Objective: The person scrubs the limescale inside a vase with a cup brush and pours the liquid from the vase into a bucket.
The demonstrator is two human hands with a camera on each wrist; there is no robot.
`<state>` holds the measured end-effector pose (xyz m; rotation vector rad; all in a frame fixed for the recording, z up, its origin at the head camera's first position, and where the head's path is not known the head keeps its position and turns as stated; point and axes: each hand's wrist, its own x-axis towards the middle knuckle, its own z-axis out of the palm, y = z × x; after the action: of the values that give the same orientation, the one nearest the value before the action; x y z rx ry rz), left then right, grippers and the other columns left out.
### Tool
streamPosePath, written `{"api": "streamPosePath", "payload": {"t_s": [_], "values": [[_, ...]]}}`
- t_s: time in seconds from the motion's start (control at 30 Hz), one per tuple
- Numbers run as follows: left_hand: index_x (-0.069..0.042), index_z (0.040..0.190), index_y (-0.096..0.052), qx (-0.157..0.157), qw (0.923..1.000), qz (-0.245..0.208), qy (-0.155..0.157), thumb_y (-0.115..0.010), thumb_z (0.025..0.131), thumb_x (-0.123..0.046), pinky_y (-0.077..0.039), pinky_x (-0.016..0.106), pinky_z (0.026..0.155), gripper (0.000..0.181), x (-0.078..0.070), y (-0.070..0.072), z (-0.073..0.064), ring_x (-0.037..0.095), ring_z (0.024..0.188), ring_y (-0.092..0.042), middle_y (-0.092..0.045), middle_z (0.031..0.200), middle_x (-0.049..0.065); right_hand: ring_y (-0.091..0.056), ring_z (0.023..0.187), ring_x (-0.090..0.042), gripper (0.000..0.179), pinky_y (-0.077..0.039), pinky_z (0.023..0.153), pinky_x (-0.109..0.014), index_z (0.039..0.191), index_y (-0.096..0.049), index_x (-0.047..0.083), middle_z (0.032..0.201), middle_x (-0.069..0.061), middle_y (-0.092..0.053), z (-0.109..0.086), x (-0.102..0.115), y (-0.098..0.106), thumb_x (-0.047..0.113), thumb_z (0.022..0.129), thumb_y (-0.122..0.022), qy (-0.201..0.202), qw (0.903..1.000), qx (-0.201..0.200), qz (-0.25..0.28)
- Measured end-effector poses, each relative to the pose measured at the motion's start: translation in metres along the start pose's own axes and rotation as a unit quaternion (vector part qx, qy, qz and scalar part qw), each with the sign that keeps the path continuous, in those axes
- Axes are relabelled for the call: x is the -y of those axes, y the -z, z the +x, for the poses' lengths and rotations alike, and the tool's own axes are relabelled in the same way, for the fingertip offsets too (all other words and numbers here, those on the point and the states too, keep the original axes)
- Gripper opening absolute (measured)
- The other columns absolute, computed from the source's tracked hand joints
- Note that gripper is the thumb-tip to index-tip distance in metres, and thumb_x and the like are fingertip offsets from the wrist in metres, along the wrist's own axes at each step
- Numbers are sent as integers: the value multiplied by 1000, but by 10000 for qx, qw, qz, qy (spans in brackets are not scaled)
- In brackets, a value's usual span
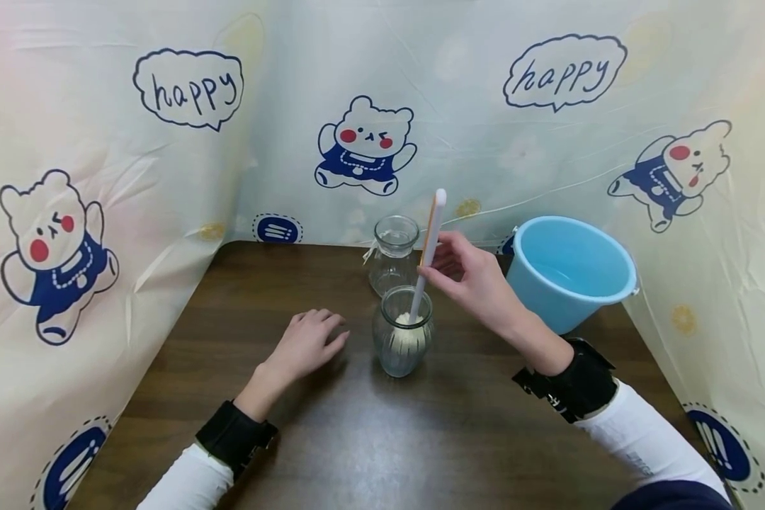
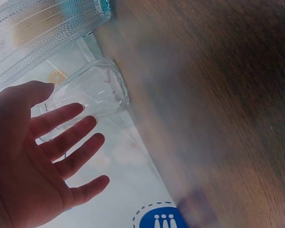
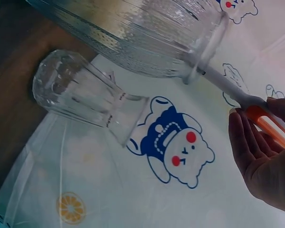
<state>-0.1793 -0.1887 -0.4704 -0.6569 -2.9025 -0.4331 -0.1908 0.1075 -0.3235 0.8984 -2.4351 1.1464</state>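
Note:
A bottle brush with a white and orange handle leans slightly right inside a ribbed glass vase. Its pale, sponge-like head shows through the glass. My right hand pinches the handle between thumb and fingers above the vase's rim; in the right wrist view the orange strip lies along the grip. My left hand is at the table, left of the vase and apart from it, with fingers spread and holding nothing. In the left wrist view, its fingers are loosely extended.
A second clear glass vase stands just behind the ribbed one, with a pale tie at its neck. To the right is a light blue bucket. The dark wooden table is enclosed by a printed cloth at back and sides.

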Motion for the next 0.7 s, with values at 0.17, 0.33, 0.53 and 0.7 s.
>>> {"api": "streamPosePath", "payload": {"t_s": [0.17, 0.33, 0.53, 0.7], "values": [[-9, 114, -70, 39, 10000, 40, 22, -57, 95, -36, -42, 57, 94, 36, 1, -1, 0, 28, 108, -58, -68, 113, 9, -65, 83, -12, 40, -58, 72, -35, 116, -55, 5, 99, -7, -67, -8, -7, -5, 21, 84, -75, -200, 9997, 135, -3], [-9, 114, -70, 7, 10000, 45, -12, -57, 95, -36, -43, 57, 93, 36, 1, -1, 1, 28, 107, -58, -68, 112, 10, -65, 83, -13, 41, -58, 73, -41, 116, -55, 5, 99, -9, -67, -15, -13, -9, 22, 84, -75, -355, 9990, 259, 96], [-9, 114, -70, 31, 10000, 10, -11, -58, 95, -35, -43, 56, 93, 35, 1, -1, 1, 28, 107, -58, -68, 112, 10, -65, 82, -13, 41, -58, 74, -40, 115, -55, 6, 99, -9, -68, -26, -24, -12, 24, 84, -75, -580, 9979, 285, 97], [-10, 113, -71, -21, 10000, 6, -17, -57, 95, -35, -44, 55, 92, 34, 1, -2, 0, 28, 107, -59, -68, 112, 9, -64, 83, -11, 40, -58, 74, -37, 114, -54, 8, 99, -5, -67, -29, -27, -11, 23, 84, -75, -630, 9972, 373, 148]]}}
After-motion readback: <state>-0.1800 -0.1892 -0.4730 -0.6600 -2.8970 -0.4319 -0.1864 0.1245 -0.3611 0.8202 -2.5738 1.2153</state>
